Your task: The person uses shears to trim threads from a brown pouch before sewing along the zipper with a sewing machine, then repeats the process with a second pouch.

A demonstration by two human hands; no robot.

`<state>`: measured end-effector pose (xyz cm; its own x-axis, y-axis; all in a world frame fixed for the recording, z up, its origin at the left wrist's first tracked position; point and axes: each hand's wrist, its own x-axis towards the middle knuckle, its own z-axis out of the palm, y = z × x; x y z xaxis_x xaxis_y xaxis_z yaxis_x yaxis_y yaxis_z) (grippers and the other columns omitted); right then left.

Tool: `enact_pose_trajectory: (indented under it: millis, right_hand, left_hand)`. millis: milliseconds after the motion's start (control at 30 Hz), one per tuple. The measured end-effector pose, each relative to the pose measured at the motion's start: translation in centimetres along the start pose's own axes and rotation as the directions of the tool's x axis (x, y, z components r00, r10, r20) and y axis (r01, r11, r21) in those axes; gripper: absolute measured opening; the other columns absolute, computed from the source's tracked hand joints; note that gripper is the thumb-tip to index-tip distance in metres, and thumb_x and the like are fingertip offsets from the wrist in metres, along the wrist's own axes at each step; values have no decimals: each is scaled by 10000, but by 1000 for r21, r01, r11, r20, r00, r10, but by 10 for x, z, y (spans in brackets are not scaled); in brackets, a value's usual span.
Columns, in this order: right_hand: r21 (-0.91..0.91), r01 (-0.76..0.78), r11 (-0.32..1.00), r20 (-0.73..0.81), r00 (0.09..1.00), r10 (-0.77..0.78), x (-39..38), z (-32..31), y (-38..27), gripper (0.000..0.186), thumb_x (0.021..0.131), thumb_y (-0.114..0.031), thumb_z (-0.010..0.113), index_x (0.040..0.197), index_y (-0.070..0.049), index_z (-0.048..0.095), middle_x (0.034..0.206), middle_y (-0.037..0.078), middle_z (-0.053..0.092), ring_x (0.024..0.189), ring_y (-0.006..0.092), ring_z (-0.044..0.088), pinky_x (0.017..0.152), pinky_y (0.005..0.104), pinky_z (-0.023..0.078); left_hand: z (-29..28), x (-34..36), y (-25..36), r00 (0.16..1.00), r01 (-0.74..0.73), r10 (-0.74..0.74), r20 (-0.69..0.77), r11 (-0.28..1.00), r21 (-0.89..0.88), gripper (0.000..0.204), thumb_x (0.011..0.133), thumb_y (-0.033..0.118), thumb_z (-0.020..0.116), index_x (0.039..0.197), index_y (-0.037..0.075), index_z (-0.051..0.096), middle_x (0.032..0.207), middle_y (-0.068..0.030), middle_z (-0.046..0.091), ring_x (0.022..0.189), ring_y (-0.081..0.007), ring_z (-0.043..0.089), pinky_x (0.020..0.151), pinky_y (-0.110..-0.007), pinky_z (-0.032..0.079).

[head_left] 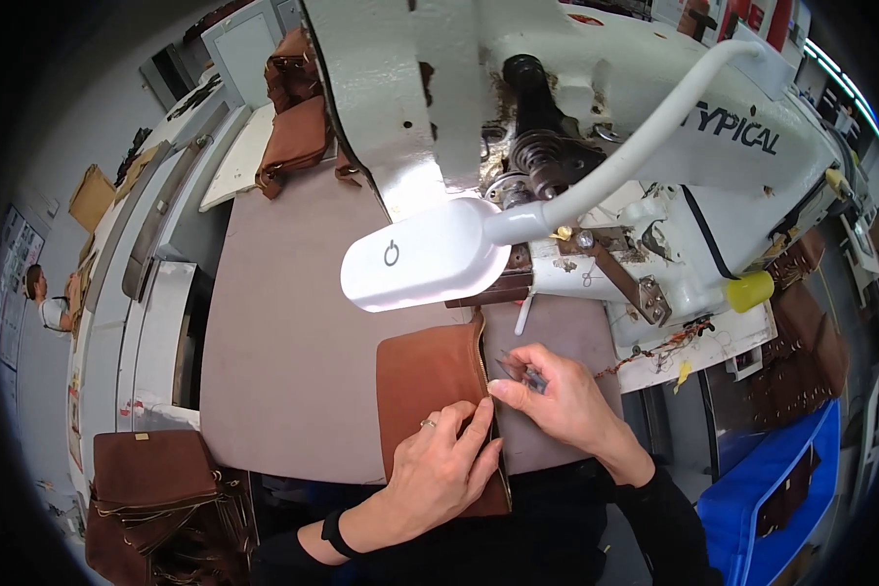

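Brown piece (422, 366): on the table (293, 322), near end overhanging its edge.
Left hand (444, 457): laid flat on the piece, gripping nothing.
Right hand (560, 398): closed round a small pointed tool (535, 380), perhaps snips, beside the zipper (481, 354).
Risk: a slipping point could nick zipper or left fingertips.

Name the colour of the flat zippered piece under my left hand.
The piece is reddish brown, seen best in head view.

A broad, mauve-grey flat desk (283, 332) spreads across the middle. Long pale-grey worktables (190, 210) run along the left, near a plain grey wall (78, 137) bearing printed sheets (17, 269); bright white strip lights (850, 83) glow at upper right.
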<state>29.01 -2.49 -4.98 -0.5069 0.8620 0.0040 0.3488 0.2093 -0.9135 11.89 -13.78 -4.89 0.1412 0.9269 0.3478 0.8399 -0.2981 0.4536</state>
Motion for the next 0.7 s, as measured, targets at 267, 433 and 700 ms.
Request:
enact_pose_trajectory:
  millis: [267, 433, 700]
  right_hand:
    - [-460, 321, 828, 186, 946, -264, 13, -14, -20, 299, 874, -271, 766, 1020, -22, 687, 816, 144, 661, 752, 365, 671, 643, 449, 517]
    - [-577, 338, 744, 280, 937, -209, 23, -14, -30, 237, 880, -230, 748, 922, -23, 640, 841, 143, 650, 749, 402, 676, 637, 509, 520]
    - [-635, 392, 666, 283, 920, -272, 28, -12, -39, 228, 872, -221, 751, 830, -31, 631, 770, 147, 649, 698, 388, 668, 580, 490, 504]
  left_hand:
    - [0, -1, -4, 1000, -8, 8, 3, 999, -39, 436, 844, 169, 784, 1218, -19, 661, 1072, -132, 600, 850, -261, 659, 662, -368, 555]
    - [2, -1, -6, 1000, -7, 7, 2, 999, -54, 437, 850, 176, 783, 1225, -12, 657, 1035, -123, 592, 770, -249, 656, 618, -359, 549]
    - [3, -3, -7, 999, -9, 12, 53, 999, -51, 432, 879, 178, 754, 1281, 61, 650, 822, -69, 512, 612, -214, 608, 530, -351, 515]
